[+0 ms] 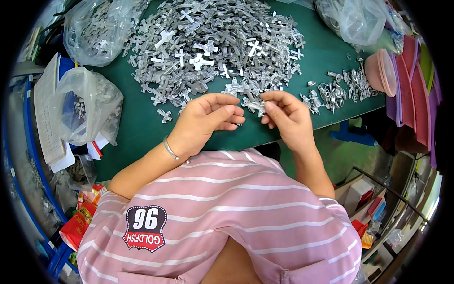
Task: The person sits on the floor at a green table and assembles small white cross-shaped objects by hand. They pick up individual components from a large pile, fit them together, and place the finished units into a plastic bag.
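Observation:
My right hand (289,118) pinches a silver metal cross pendant (254,106) between thumb and fingers, at the near edge of a big heap of similar pendants (213,42). Just left of it, my left hand (203,116) is closed with the thumb against the curled fingers. A tiny metal bit shows under its fingertips; whatever else it may hold is hidden. Both hands are above the dark green tabletop (156,130). A single small cross pendant (164,115) lies apart, left of my left hand.
Clear plastic bags with metal pieces (80,106) stand on the left beside stacked papers (47,113). Small metal parts (331,97) lie in piles at the right, near a pink tub (378,71) and coloured bins (414,80). Another plastic bag (362,21) is at the back right.

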`<action>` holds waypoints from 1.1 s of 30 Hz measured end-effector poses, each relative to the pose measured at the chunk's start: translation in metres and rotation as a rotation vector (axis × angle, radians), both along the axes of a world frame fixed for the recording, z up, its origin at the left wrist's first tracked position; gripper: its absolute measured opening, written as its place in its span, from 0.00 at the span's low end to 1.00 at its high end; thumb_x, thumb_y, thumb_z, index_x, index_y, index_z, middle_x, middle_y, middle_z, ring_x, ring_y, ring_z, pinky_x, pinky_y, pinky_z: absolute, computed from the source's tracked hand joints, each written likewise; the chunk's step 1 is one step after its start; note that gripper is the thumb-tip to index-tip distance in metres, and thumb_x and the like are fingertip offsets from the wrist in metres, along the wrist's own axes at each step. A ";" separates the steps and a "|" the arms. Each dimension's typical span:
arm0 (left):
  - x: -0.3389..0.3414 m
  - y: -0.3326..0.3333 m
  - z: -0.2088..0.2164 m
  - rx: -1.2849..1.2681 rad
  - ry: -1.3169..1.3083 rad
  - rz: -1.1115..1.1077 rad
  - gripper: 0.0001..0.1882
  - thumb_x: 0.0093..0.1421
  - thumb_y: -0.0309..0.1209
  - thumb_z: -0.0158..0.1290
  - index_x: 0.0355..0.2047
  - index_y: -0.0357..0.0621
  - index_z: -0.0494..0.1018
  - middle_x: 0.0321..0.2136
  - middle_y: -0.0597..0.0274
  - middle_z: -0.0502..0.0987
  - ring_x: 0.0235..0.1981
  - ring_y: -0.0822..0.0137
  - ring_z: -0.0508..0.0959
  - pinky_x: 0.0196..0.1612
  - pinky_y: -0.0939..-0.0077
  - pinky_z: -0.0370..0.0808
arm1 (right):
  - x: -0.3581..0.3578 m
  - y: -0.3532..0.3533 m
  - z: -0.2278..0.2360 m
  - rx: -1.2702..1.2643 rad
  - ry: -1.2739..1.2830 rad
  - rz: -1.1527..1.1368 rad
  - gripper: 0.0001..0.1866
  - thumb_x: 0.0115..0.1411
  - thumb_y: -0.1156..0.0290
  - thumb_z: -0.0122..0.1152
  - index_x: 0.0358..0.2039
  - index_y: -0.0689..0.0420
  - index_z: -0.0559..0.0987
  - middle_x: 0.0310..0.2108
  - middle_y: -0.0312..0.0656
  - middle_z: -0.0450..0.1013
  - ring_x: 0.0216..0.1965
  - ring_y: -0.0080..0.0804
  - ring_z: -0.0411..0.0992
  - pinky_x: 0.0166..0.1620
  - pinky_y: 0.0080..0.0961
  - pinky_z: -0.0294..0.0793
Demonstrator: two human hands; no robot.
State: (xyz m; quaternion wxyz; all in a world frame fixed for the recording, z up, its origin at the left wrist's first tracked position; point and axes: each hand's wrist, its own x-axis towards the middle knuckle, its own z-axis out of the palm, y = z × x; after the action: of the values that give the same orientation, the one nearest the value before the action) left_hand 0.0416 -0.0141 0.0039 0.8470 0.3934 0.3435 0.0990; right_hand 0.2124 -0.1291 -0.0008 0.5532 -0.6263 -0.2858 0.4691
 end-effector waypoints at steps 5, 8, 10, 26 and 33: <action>-0.004 0.002 0.003 0.016 0.041 -0.050 0.13 0.58 0.28 0.51 0.39 0.30 0.70 0.32 0.53 0.75 0.31 0.66 0.78 0.34 0.80 0.77 | -0.012 0.012 0.002 0.010 0.207 0.097 0.08 0.58 0.76 0.52 0.37 0.65 0.76 0.26 0.38 0.73 0.25 0.20 0.71 0.26 0.13 0.69; -0.006 0.001 0.002 0.005 0.019 0.010 0.11 0.58 0.27 0.51 0.37 0.29 0.71 0.30 0.53 0.76 0.30 0.66 0.79 0.33 0.80 0.77 | -0.011 0.011 -0.001 0.026 0.355 0.082 0.09 0.59 0.77 0.50 0.38 0.67 0.75 0.26 0.40 0.73 0.26 0.22 0.71 0.27 0.14 0.70; -0.006 0.001 0.002 0.002 0.008 0.022 0.11 0.58 0.27 0.50 0.37 0.29 0.71 0.30 0.53 0.76 0.30 0.66 0.79 0.33 0.80 0.77 | -0.011 0.011 -0.002 0.039 0.368 0.068 0.09 0.59 0.78 0.50 0.38 0.66 0.75 0.27 0.40 0.73 0.26 0.22 0.71 0.27 0.15 0.71; -0.006 0.006 0.002 -0.265 -0.060 0.052 0.15 0.63 0.32 0.41 0.41 0.31 0.69 0.30 0.54 0.74 0.29 0.66 0.76 0.27 0.80 0.74 | -0.028 0.011 0.009 0.392 -0.262 0.112 0.06 0.51 0.83 0.57 0.32 0.64 0.76 0.27 0.44 0.73 0.28 0.30 0.72 0.32 0.22 0.72; -0.013 0.012 -0.007 -0.310 -0.106 0.097 0.14 0.63 0.35 0.41 0.36 0.35 0.68 0.27 0.60 0.70 0.24 0.73 0.69 0.21 0.84 0.64 | -0.013 0.010 -0.007 0.188 -1.119 0.182 0.10 0.43 0.79 0.63 0.30 0.59 0.76 0.25 0.40 0.68 0.30 0.38 0.67 0.33 0.31 0.66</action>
State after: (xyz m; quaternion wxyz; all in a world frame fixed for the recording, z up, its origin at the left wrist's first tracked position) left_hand 0.0290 -0.0017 -0.0026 0.9087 0.2350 0.3282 0.1063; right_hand 0.1991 -0.1188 -0.0074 0.3286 -0.7001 -0.6283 0.0846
